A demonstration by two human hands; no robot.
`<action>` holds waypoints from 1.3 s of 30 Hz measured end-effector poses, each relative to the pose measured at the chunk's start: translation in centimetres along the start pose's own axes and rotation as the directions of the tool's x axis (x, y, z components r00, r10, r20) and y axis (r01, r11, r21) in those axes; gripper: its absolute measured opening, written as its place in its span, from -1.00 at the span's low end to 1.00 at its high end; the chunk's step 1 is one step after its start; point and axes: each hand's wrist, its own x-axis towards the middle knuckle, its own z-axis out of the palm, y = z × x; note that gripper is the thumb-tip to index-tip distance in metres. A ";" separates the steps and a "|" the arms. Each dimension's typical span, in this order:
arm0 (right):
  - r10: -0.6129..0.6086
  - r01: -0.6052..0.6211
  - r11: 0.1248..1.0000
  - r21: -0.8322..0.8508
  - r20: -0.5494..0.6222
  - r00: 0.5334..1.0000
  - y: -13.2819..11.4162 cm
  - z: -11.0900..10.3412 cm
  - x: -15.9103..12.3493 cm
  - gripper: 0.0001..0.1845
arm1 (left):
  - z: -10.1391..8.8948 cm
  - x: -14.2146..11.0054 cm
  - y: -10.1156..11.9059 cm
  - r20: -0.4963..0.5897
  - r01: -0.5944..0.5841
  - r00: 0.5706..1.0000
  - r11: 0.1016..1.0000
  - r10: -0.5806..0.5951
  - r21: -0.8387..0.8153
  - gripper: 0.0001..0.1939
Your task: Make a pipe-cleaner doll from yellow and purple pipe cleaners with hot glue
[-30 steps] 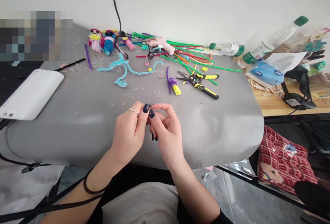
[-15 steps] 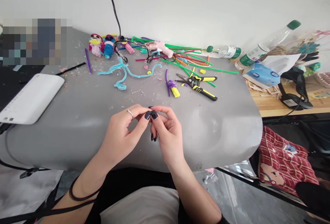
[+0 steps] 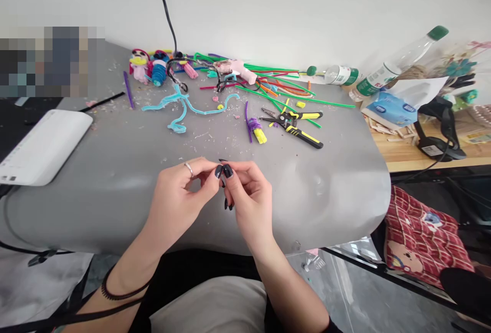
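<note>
My left hand (image 3: 180, 195) and my right hand (image 3: 251, 192) meet above the front of the grey table (image 3: 307, 210), thumbs and index fingers pinched tip to tip. Whatever lies between the fingertips is too small or hidden to make out. Beyond my hands, a purple-wrapped yellow pipe-cleaner bundle (image 3: 260, 135) lies beside a purple pipe-cleaner piece (image 3: 248, 120). Wire strippers (image 3: 295, 126) with black and yellow handles rest just right of it, jaws pointing left. A light blue pipe-cleaner shape (image 3: 178, 98) with long limbs sprawls farther back to the left.
Along the wall lie a pink glue gun (image 3: 240, 70), green pipe cleaners (image 3: 330, 103) and small pipe-cleaner dolls (image 3: 140, 67). A white device (image 3: 46, 146) stands at the left. At the right are water bottles (image 3: 378, 77), a tissue pack (image 3: 395, 108) and a red plaid cushion (image 3: 425, 236).
My left hand and forearm have swung slightly left, its wrist lower, while the fingertips stay together with those of my right hand. The table items have not been moved; the view has shifted a little.
</note>
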 end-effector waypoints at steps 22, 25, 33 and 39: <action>0.027 -0.028 0.999 -0.027 -0.028 0.999 -0.3 -0.3 0.2 -0.73 | 0.5 -0.1 0.5 -0.008 0.060 0.998 0.992 -0.061 -0.109 -0.82; 0.028 -0.029 0.999 -0.020 -0.032 0.999 -0.2 -0.4 0.3 -0.70 | 0.4 -0.1 0.6 0.003 0.097 0.995 0.981 -0.098 -0.167 -0.84; -0.066 0.057 0.993 -0.100 -0.089 0.994 -0.1 -0.2 0.4 -0.78 | 0.5 0.2 0.8 -0.002 0.087 0.996 0.980 -0.088 -0.177 -0.87; -0.065 0.051 0.988 -0.144 -0.095 0.993 0.3 -0.1 0.5 -0.73 | 0.9 0.3 0.5 -0.061 0.058 0.996 0.998 -0.060 -0.028 -0.83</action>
